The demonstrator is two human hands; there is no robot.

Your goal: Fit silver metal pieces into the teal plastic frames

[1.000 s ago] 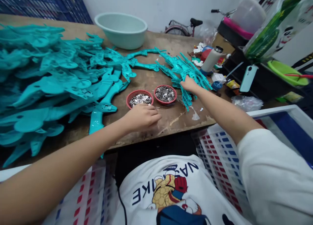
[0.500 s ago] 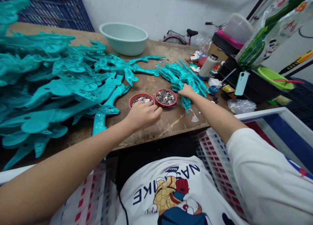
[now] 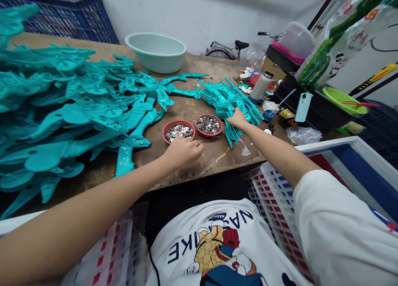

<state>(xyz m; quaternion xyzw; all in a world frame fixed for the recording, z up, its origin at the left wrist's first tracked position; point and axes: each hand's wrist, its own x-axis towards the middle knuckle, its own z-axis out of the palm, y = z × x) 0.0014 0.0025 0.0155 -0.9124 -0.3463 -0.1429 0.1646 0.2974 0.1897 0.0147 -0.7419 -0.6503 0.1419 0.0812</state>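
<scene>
My left hand (image 3: 185, 151) is closed, with fingers curled, just in front of a red basket (image 3: 163, 133) of small silvery metal pieces (image 3: 178, 132). What its fingers pinch, if anything, is hidden. Beside it sits a second round red basket (image 3: 222, 128) with more metal pieces. A thin metal tool (image 3: 212, 138) lies in front of that basket, its near end close to my left fingertips; contact cannot be made out. My right hand (image 3: 238, 120) grips a teal plastic part (image 3: 232, 133) at the near side of a stack of teal parts (image 3: 231, 96).
A large heap of teal plastic parts (image 3: 62, 107) covers the table's left side. Behind stand a pale basin (image 3: 155, 53) and a blue crate (image 3: 71, 14). A bottle (image 3: 261, 86), a phone (image 3: 303, 107) and a plastic bag (image 3: 303, 135) are at right, above a white crate (image 3: 329, 143).
My left hand has drawn slightly back and down, uncovering more of the left basket's metal pieces. The teal part at my right hand has shifted a little toward me.
</scene>
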